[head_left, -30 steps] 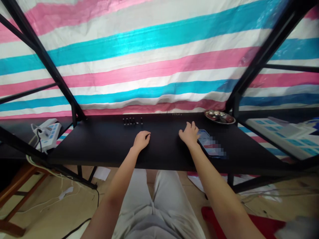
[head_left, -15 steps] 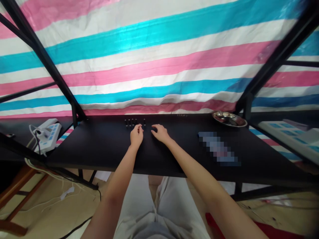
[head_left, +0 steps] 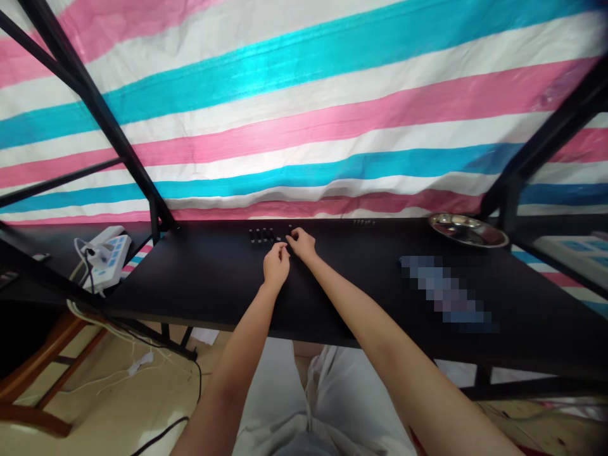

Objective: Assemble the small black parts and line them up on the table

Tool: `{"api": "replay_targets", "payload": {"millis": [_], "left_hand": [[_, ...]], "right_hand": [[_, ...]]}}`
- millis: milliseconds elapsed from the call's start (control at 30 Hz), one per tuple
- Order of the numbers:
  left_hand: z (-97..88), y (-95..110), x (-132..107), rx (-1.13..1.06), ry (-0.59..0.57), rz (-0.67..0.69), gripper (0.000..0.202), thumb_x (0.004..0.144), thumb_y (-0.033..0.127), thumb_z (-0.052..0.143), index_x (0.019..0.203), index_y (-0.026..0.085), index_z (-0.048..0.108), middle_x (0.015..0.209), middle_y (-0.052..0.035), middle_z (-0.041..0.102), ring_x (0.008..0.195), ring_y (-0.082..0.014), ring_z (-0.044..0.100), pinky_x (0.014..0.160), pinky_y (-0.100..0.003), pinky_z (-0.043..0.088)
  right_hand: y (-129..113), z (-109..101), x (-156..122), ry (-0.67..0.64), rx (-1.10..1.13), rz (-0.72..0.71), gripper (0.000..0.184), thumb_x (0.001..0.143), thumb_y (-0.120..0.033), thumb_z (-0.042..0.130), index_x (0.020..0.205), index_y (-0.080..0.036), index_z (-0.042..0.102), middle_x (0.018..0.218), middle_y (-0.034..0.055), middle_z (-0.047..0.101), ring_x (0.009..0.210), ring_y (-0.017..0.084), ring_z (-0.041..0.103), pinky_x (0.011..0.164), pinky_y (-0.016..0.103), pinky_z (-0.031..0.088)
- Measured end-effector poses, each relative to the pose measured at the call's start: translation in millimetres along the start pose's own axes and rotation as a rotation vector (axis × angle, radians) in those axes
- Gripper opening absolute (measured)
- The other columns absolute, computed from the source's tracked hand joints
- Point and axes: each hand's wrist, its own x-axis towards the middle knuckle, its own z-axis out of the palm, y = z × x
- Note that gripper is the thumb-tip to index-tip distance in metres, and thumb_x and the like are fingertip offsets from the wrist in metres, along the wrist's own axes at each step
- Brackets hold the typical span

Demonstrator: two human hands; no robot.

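Several small black cylinders [head_left: 261, 235] with pale tops stand in a short row toward the back of the black table [head_left: 190, 272]. A small pale-ended piece [head_left: 278, 239] lies at the right end of the row, just beyond my left fingertips. My left hand [head_left: 277, 266] is closed in a pinch; whatever is in it is too small to make out. Close by, my right hand [head_left: 304, 246] has its thumb and index finger around a separate small black cylinder [head_left: 290, 227], whose top shows above the fingers.
Several tiny pale-topped pieces [head_left: 363, 222] stand near the back edge. A shiny metal dish [head_left: 468, 230] sits at the back right, with a blurred-out flat item [head_left: 446, 292] in front of it. Black frame posts rise at both sides. White power strips [head_left: 107, 259] lie at the left.
My right hand has moved forward and left to the lone cylinder, its fingers closing in. My left hand stays pinched, slightly nearer me. The view has shifted, moving the scene right.
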Motion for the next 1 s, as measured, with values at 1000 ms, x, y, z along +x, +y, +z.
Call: {"api": "replay_targets", "payload": {"millis": [1000], "left_hand": [[4.0,7.4,-7.7,-0.260,-0.120,0.088,0.014,0.084,0.019,0.042,0.095,0.020,0.050,0.068,0.0038,0.052,0.048,-0.0048,0.047,0.054,-0.017,0.041]], "right_hand": [[15.9,-57.0,-70.9,-0.043,0.445,-0.135,0.047,0.086,-0.059,0.028,0.067,-0.021,0.049,0.057,-0.0005,0.052,0.054,0.013,0.049,0.058,0.026,0.040]]}}
